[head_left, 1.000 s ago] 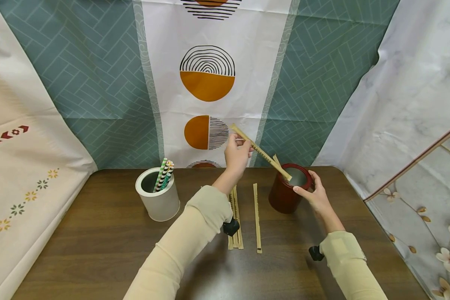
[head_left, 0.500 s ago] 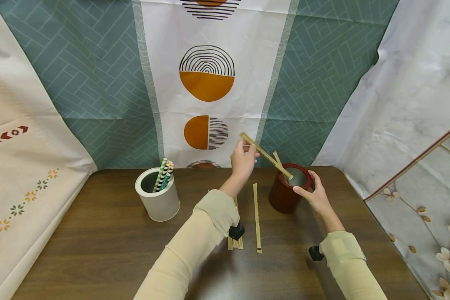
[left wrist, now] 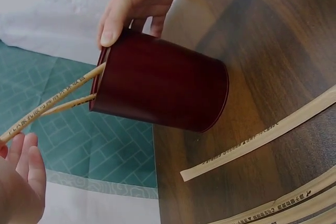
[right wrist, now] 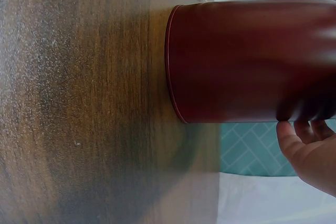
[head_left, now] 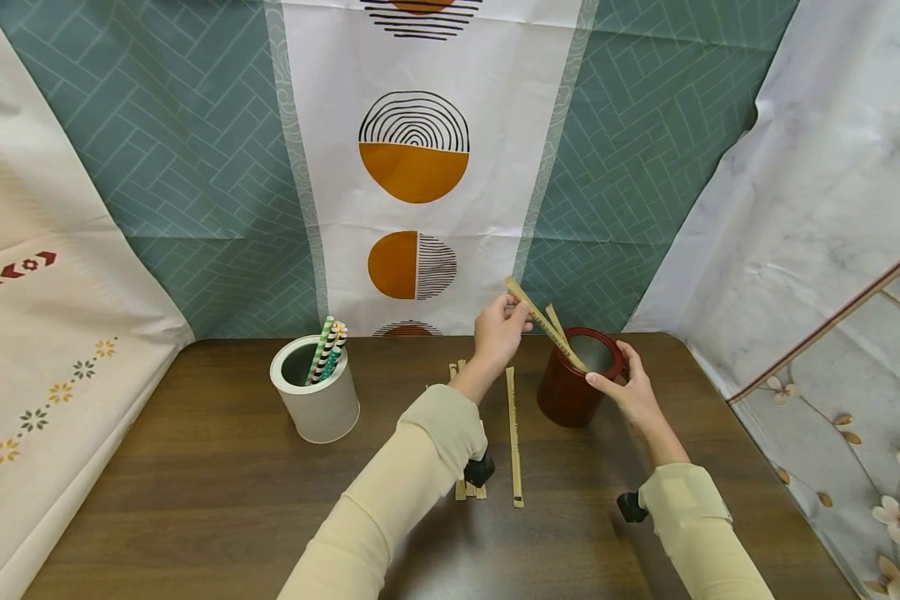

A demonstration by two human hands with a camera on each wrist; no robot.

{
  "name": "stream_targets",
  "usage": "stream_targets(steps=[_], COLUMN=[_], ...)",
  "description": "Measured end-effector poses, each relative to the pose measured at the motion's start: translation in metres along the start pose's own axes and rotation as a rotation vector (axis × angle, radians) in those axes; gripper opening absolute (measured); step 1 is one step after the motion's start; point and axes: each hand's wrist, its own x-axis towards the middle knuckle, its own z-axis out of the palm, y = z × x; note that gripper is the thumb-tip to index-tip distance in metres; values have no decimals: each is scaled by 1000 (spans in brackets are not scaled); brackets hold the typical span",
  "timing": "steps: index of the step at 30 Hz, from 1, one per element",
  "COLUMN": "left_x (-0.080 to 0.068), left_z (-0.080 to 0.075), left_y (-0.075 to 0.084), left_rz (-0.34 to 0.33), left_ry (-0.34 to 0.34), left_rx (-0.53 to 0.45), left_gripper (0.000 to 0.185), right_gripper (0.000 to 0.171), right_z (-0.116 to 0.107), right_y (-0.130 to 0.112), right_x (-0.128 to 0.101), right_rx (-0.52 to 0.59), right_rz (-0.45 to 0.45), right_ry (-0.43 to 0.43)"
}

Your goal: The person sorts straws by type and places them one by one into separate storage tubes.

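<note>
My left hand (head_left: 514,312) pinches the upper part of a tan paper-wrapped stick (head_left: 546,326), tilted, its lower end inside the dark red cup (head_left: 566,400). A second stick (head_left: 555,319) leans in the same cup; both sticks (left wrist: 63,106) enter at the rim in the left wrist view. My right hand (head_left: 615,377) grips the red cup's rim, thumb on the near side. The right wrist view shows the red cup (right wrist: 247,59) close up with my fingertips (right wrist: 307,145) on its wall.
A white cup (head_left: 318,408) with striped straws (head_left: 328,350) stands at the table's left. One wrapped stick (head_left: 513,433) and a small bundle of them (head_left: 468,490) lie on the brown table (head_left: 195,500). Patterned cloths hang behind and at both sides.
My left hand has moved right and down, sliding the stick deeper into the red cup. The right hand and the cup have stayed in place.
</note>
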Motion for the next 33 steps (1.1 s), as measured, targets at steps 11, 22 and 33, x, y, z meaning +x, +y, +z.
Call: stream_targets(steps=[11,22,33], left_x=[-3,0,-2], left_z=[-2,-17,-34], left_y=[-9,-33,-68], left_rz=[-145,-167,-206], left_ry=[-114,-96,-100], left_rx=[-67,-67,1], left_gripper=[30,32,34], right_gripper=[79,79,79], right_z=[-5,-7,-4], right_y=[23,28,16], right_x=[12,15,9], right_rx=[-10,-30,1], right_rz=[-13,-16,5], right_ry=[4,15,2])
